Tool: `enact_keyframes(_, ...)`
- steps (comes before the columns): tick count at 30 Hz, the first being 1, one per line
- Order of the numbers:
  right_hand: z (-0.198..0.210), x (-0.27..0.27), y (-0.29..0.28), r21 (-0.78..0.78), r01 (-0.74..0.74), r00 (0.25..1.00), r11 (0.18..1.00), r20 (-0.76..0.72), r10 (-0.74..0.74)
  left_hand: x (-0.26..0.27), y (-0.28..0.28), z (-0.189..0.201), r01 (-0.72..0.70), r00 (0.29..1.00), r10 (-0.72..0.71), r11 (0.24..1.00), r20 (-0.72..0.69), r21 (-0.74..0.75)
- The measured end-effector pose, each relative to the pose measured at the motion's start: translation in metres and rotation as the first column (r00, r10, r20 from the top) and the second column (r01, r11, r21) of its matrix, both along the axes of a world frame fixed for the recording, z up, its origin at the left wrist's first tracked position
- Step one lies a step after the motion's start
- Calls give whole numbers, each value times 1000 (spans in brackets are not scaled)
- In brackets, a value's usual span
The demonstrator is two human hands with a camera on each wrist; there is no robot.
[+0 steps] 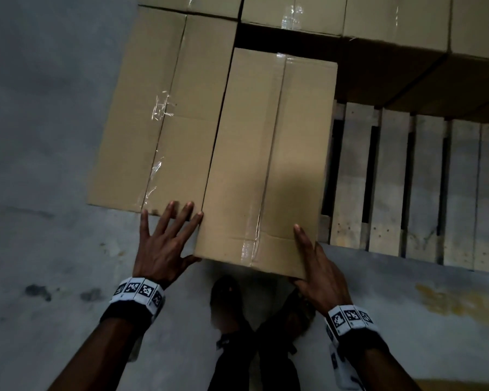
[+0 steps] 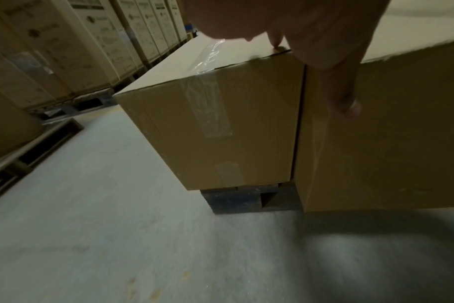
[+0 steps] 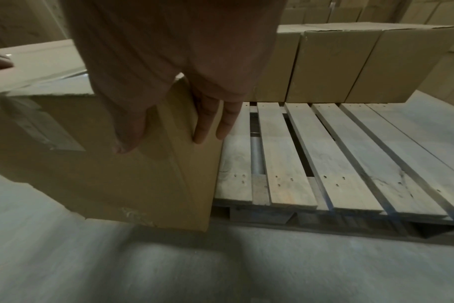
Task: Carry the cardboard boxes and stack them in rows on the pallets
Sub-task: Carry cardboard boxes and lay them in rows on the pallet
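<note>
I've got the cardboard box (image 1: 266, 165) partly on the wooden pallet (image 1: 393, 179), its near end overhanging the floor (image 1: 54, 122), tight against the neighbouring box (image 1: 164, 114) on its left. My left hand (image 1: 164, 244) lies flat, fingers (image 1: 181, 218) straight and spread across both boxes' near edges. My right hand (image 1: 316, 266) wraps the box's near right corner, thumb on the front face, fingers down the side.

A long plain tape-sealed cardboard box (image 1: 266, 162) sits mid-frame, its near end overhanging the wooden pallet (image 1: 424, 187), flush against a matching neighbouring box (image 1: 164, 114) at left, with more stacked boxes (image 1: 378, 15) across the top.
</note>
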State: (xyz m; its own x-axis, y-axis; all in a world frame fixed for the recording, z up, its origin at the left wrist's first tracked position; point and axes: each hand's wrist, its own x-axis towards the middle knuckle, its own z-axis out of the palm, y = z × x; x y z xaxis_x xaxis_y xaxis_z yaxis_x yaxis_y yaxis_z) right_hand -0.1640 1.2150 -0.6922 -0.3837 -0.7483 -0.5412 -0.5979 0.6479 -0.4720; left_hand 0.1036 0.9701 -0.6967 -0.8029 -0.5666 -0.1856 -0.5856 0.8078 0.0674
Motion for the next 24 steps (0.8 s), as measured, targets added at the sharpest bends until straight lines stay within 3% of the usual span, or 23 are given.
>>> enact_keyframes(24, 5, -44, -43, 0, 38, 999, 999, -25, -38, -47, -47, -11, 98, 989, -75, 979, -130, 177)
